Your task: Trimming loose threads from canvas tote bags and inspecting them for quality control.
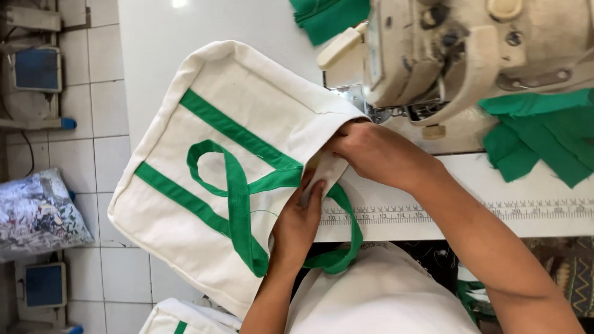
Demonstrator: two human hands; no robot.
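Centre of frame: cream canvas tote bag with green webbing straps [210, 179], draped off the white sewing table [470, 216]. Bag's open rim pinched between fingers of left hand [297, 219] from below and gripped under right hand [371, 151] from above. Upper right: beige sewing machine [458, 55], green fabric pieces [538, 133] beside.

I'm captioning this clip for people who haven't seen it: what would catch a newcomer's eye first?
First, the cream tote bag with green straps, spread across the left half of the view. Both hands grip its open edge at centre: the left hand from below, the right hand from above. Behind them sits a worn sewing machine, with green fabric pieces at right.
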